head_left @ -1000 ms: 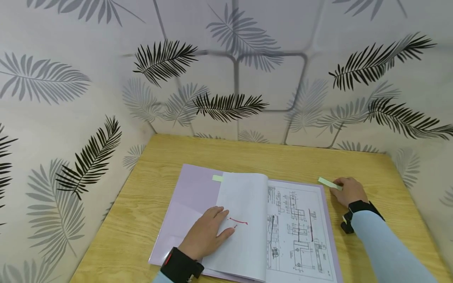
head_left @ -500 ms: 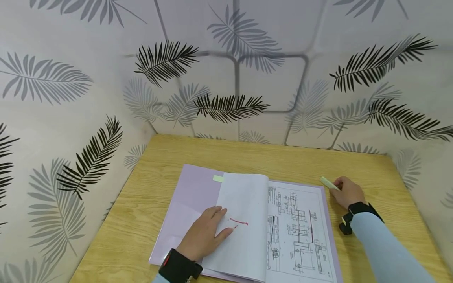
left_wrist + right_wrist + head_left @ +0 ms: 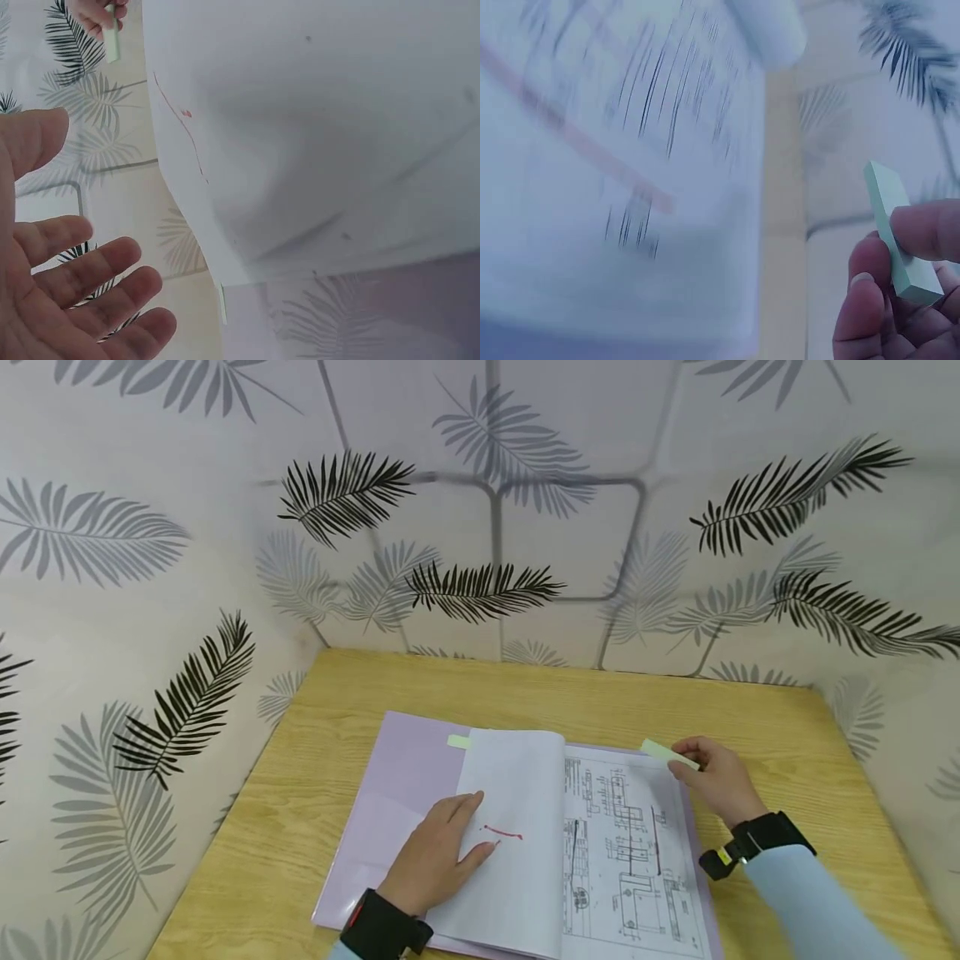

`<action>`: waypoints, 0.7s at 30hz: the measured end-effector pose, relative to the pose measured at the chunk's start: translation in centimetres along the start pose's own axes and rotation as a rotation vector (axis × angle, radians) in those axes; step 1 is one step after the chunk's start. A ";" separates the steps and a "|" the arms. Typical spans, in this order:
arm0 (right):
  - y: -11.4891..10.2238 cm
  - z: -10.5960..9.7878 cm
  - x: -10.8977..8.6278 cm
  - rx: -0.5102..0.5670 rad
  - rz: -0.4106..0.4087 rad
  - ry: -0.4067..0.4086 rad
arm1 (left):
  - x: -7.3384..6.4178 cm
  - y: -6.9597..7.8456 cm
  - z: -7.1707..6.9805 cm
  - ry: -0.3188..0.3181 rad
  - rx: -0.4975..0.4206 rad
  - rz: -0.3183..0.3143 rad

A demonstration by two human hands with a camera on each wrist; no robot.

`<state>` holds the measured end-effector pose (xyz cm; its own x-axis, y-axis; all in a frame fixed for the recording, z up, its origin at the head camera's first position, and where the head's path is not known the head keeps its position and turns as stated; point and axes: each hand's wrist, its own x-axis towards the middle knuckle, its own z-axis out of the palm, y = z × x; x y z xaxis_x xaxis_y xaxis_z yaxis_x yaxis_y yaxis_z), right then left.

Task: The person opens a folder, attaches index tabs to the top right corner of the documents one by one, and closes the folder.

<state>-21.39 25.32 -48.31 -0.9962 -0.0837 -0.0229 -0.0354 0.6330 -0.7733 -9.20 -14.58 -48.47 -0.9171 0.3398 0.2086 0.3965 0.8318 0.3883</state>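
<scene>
My right hand (image 3: 718, 779) pinches a pale green pad of sticky notes (image 3: 658, 751) between thumb and fingers, above the upper right corner of the open folder. In the right wrist view the pad (image 3: 891, 199) looks like a thick narrow block. Fingers straight, my left hand (image 3: 433, 858) rests on the folded-over white page (image 3: 517, 777), close to a red pen mark (image 3: 502, 832). On the right side lies a sheet with technical drawings (image 3: 660, 827) and drawn lines. A light green tab (image 3: 458, 742) sticks out from the white page's upper left edge.
The lilac folder (image 3: 423, 752) lies open on a wood-grain table (image 3: 360, 681). Behind the table stands a wall covering (image 3: 540, 552) printed with leaves. Each wrist wears a black strapped device, the right one (image 3: 765, 839) beside the folder's edge.
My right hand has moved left with the sticky note pad, from the table beside the folder to over its upper right corner. My left hand stays on the page.
</scene>
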 end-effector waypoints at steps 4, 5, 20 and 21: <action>-2.3 1.2 -1.3 0.103 -0.051 -0.108 | 0.5 0.4 -0.1 0.068 0.010 0.065; -2.8 1.6 -1.6 0.122 -0.071 -0.131 | 0.7 0.6 -0.2 0.083 0.013 0.082; -8.6 5.2 -5.6 0.274 -0.140 -0.430 | 3.8 3.8 -0.7 0.110 -0.028 0.288; -8.8 5.5 -5.8 0.276 -0.143 -0.451 | 4.0 4.1 -0.6 0.107 -0.030 0.307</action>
<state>-14.87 16.03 -44.85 -0.8483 -0.5139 -0.1277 -0.0856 0.3711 -0.9246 -11.19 -10.13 -45.52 -0.7454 0.5232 0.4130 0.6565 0.6838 0.3186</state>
